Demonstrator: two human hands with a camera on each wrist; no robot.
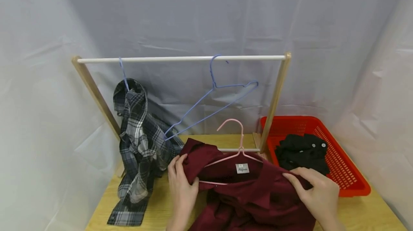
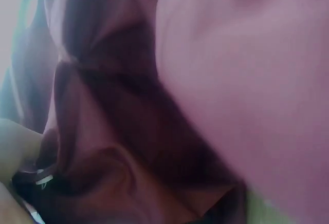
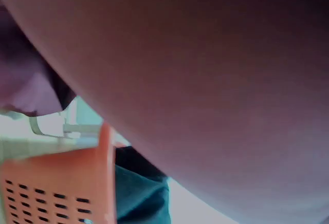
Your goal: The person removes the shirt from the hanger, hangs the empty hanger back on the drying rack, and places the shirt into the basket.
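Two hands, our left hand (image 1: 181, 181) and right hand (image 1: 319, 191), pinch a maroon shirt (image 1: 258, 191) between them, a pink hanger (image 1: 241, 147) in its neck: half done, we judge. Beyond the right hand, black clothing (image 1: 300, 152), pieces unclear, is left in a red basket (image 1: 345, 168); beyond the left, a plaid shirt (image 1: 137, 134) looks finished on the rack (image 1: 180, 59). We count two shirts, one basket, one rack, three hangers, including one bare blue hanger (image 1: 213, 85).

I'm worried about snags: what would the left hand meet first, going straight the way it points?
Past the dark red shirt it grips, the left hand would probably meet the checked shirt first; how far back that hangs is unclear.
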